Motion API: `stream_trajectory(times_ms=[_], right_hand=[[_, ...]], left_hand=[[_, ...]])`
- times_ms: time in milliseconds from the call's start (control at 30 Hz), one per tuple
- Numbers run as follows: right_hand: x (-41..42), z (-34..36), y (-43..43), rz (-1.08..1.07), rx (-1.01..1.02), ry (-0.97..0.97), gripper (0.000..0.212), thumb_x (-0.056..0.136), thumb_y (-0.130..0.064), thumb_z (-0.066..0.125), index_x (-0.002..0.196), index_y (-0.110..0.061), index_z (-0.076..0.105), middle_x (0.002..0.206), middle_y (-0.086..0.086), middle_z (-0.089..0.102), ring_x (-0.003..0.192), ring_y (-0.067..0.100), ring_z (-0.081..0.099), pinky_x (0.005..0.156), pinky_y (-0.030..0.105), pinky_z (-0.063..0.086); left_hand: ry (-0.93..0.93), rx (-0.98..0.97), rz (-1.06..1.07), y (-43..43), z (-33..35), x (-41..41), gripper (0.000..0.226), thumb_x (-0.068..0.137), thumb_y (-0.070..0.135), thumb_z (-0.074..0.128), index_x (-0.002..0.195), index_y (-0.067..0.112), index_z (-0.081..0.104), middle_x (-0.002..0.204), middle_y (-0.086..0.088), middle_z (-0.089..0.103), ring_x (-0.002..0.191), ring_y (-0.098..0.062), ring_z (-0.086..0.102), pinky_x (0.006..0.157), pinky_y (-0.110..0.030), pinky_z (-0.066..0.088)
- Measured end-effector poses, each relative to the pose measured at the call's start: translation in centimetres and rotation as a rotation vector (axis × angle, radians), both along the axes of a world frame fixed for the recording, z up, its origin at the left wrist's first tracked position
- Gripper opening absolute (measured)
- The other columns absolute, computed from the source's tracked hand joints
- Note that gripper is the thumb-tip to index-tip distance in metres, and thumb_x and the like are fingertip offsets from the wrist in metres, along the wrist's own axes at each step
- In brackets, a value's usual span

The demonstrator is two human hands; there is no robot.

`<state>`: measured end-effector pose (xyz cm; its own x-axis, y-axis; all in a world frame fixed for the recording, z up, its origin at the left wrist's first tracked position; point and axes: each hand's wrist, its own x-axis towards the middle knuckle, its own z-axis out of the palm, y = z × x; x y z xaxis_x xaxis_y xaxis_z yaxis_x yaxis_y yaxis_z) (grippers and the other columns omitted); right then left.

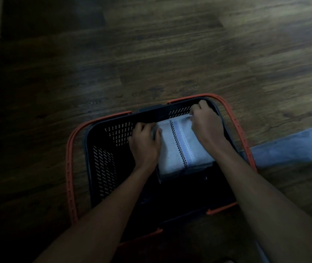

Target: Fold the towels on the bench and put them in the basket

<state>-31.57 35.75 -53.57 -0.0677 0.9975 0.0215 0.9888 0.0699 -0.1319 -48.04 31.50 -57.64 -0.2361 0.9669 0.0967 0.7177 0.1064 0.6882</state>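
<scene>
gripping folded striped towel (pixel 181 149) in curled left hand (pixel 145 144) and right hand (pixel 206 125), inside black basket (pixel 102 168); orange handles (pixel 69 168) splayed outward, wood floor (pixel 151 54) around, pale cloth (pixel 293 149) at right

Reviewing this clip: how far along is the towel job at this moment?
Done: the white towel with a black checked stripe is folded flat. In hand: the left hand and right hand grip its ends, holding it inside the dark slotted plastic basket with orange handles. Left: letting go of it; whether more towels remain cannot be told from this view.
</scene>
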Motion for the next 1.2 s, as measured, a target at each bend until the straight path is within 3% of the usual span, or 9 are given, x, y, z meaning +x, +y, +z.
stream_trajectory(times_ms=[133, 267, 400, 533, 633, 767, 933, 1033, 1200], right_hand=[[0.1, -0.2, -0.1, -0.034, 0.121, 0.089, 0.003, 0.089, -0.002, 0.055, 0.089, -0.003, 0.057, 0.095, 0.013, 0.051, 0.062, 0.026, 0.052, 0.048, 0.035, 0.045], [-0.1, -0.2, -0.8, -0.007, 0.07, 0.2, 0.011, 0.095, -0.013, 0.047, 0.1, -0.007, 0.054, 0.092, 0.011, 0.059, 0.075, 0.029, 0.057, 0.057, 0.035, 0.042], [0.6, -1.7, -2.9, 0.111, -0.103, 0.082, 0.044, 0.096, -0.032, 0.039, 0.13, -0.006, 0.051, 0.132, 0.016, 0.055, 0.118, 0.031, 0.053, 0.094, 0.038, 0.041], [0.7, -3.7, -5.2, 0.138, -0.254, -0.087, 0.079, 0.086, -0.054, -0.002, 0.15, -0.011, 0.018, 0.159, 0.007, 0.013, 0.146, 0.017, 0.012, 0.117, 0.036, 0.007], [0.5, -4.0, -5.4, 0.109, -0.292, -0.106, 0.079, 0.085, -0.055, -0.008, 0.151, -0.014, 0.005, 0.16, 0.004, 0.001, 0.147, 0.015, 0.0, 0.117, 0.034, -0.003], [0.7, -2.4, -5.0, 0.103, -0.366, -0.028, 0.063, 0.1, -0.049, 0.019, 0.151, -0.014, 0.008, 0.16, 0.003, 0.001, 0.147, 0.014, -0.002, 0.117, 0.032, 0.0], [-0.1, 3.5, -6.8, -0.045, -0.173, 0.062, 0.048, 0.095, -0.035, 0.046, 0.137, -0.013, 0.043, 0.14, 0.009, 0.047, 0.129, 0.026, 0.044, 0.103, 0.039, 0.034], [0.2, 8.9, -8.4, -0.212, -0.22, 0.12, 0.037, 0.091, -0.035, 0.052, 0.123, -0.019, 0.055, 0.121, 0.005, 0.061, 0.109, 0.026, 0.058, 0.086, 0.037, 0.045], [1.8, 20.8, -12.1, -0.372, -0.201, 0.204, 0.029, 0.088, -0.037, 0.057, 0.11, -0.019, 0.062, 0.111, 0.006, 0.066, 0.107, 0.028, 0.059, 0.073, 0.027, 0.038]], left_hand=[[0.159, 0.104, -0.098, -0.3, 0.3, 0.4, 0.018, 0.083, 0.025, 0.061, 0.099, 0.02, 0.068, 0.098, 0.002, 0.065, 0.089, -0.022, 0.06, 0.078, -0.036, 0.04], [0.293, -0.013, -0.249, -1.1, 0.2, 0.7, 0.041, 0.089, 0.043, 0.041, 0.118, 0.019, 0.059, 0.125, 0.003, 0.06, 0.114, -0.019, 0.053, 0.089, -0.038, 0.037], [0.381, -0.186, -0.356, -2.4, -0.2, 0.9, 0.073, 0.088, 0.057, 0.013, 0.145, 0.016, 0.032, 0.154, -0.001, 0.029, 0.139, -0.019, 0.028, 0.104, -0.044, 0.027], [0.441, -0.33, -0.423, -2.4, -1.0, 0.8, 0.081, 0.084, 0.062, -0.001, 0.151, 0.018, 0.011, 0.159, 0.0, 0.007, 0.145, -0.016, 0.009, 0.112, -0.05, 0.012], [0.467, -0.376, -0.439, -2.2, -0.9, 0.8, 0.084, 0.081, 0.063, -0.004, 0.151, 0.018, 0.007, 0.16, 0.001, 0.003, 0.145, -0.015, 0.005, 0.113, -0.053, 0.003], [0.421, -0.409, -0.47, -2.3, 0.8, 0.7, 0.072, 0.093, 0.06, 0.014, 0.151, 0.018, 0.01, 0.159, 0.001, 0.004, 0.145, -0.019, 0.003, 0.112, -0.053, 0.002], [0.428, -0.268, -0.431, -2.2, 6.4, -1.0, 0.052, 0.096, 0.044, 0.036, 0.138, 0.015, 0.04, 0.151, -0.005, 0.033, 0.141, -0.02, 0.022, 0.11, -0.043, 0.017], [0.427, -0.223, -0.47, -2.3, 11.9, -2.4, 0.041, 0.094, 0.04, 0.041, 0.124, 0.016, 0.054, 0.129, -0.003, 0.054, 0.121, -0.023, 0.047, 0.094, -0.037, 0.035], [0.465, -0.066, -0.523, -3.6, 22.7, -2.4, 0.033, 0.093, 0.041, 0.043, 0.093, 0.013, 0.06, 0.096, -0.005, 0.065, 0.09, -0.027, 0.061, 0.066, -0.031, 0.038]])
